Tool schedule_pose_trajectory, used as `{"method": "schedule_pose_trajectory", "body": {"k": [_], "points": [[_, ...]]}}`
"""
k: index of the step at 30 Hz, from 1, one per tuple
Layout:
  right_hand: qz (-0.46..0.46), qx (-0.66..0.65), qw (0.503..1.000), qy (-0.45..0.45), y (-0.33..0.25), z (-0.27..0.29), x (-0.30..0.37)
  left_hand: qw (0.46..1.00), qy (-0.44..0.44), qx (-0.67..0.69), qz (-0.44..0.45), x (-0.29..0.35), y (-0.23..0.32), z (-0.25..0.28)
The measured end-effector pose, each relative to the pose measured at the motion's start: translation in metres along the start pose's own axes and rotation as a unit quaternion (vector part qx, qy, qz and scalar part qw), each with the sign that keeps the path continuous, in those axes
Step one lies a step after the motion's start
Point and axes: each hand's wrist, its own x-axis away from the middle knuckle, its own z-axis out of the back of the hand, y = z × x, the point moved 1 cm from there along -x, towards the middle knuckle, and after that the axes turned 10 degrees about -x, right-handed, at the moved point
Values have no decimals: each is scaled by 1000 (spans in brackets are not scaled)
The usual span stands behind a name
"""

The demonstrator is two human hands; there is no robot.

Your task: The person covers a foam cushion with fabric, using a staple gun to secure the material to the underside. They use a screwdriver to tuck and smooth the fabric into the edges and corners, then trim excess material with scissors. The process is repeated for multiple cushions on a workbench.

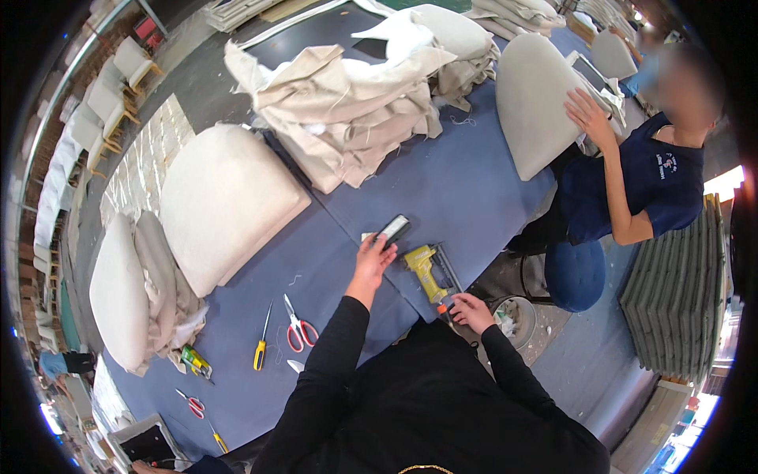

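On a blue table (482, 197) lies a yellow staple gun (427, 273), near the edge. The right hand (474, 314) is at the gun's lower end; whether its fingers close there, I cannot tell. The left hand (373, 261) is clamped on a small black box (393, 229), beside the gun.

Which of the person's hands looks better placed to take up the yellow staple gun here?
Probably the right: the right hand is at the near end of the yellow staple gun, while the left hand holds a dark, silver-faced object. Whether the right grips anything is unclear.
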Motion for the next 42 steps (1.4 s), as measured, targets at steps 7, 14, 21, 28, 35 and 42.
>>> {"method": "schedule_pose_trajectory", "body": {"k": [7,14,21,28,35,42], "points": [[-6,-52,995,-82,-17,27,-45,1000,-5,-20,-9,-138,55,-33],[74,71,995,16,-28,93,-77,925,168,-338,-45,-177,82,-39],[95,131,985,63,-47,121,-110,710,265,-548,-355,-24,-5,-1],[141,248,958,-21,-93,49,-113,772,328,-521,-156,135,-57,96],[200,352,908,-103,-116,-43,-84,581,589,-532,-179,207,-78,239],[183,458,846,-203,-76,-131,-65,712,443,-535,-105,210,-78,282]]}}
